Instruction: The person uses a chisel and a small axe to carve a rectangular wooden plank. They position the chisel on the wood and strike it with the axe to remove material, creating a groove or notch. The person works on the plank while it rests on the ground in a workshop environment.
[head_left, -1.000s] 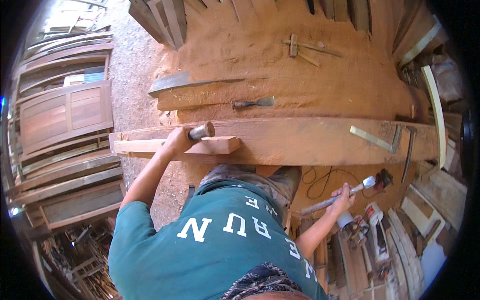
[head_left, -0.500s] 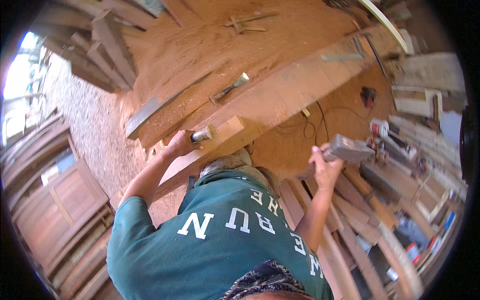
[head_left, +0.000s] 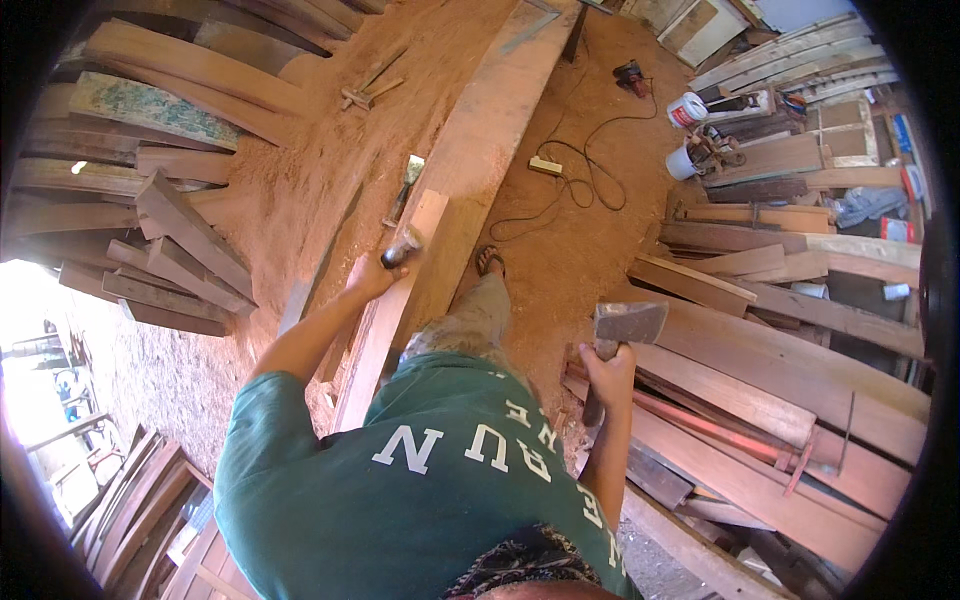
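My left hand (head_left: 370, 277) is closed around a chisel (head_left: 403, 246), its handle end with a metal ring pointing up; the blade is hidden. The chisel stands at a pale wooden piece (head_left: 430, 212) that lies along a long thick board (head_left: 500, 110). Out to the right, my right hand (head_left: 610, 374) grips a hatchet (head_left: 630, 322) by its short handle, the flared metal head above the fist and apart from the chisel. A dark-handled tool with a pale flat end (head_left: 405, 188) lies beside the board.
Sawdust covers the floor around my sandalled foot (head_left: 490, 261). A corded power tool (head_left: 630, 78), a small wooden block (head_left: 545, 165) and white buckets (head_left: 685, 110) are ahead right. Timber stacks (head_left: 740, 390) line the right, more lumber (head_left: 190, 240) the left. A metal square (head_left: 530, 28) rests on the board.
The view has turned, so the board runs more steeply away. My right hand has brought the hatchet lower and its head more upright. My left hand keeps hold of the chisel at the wooden piece.
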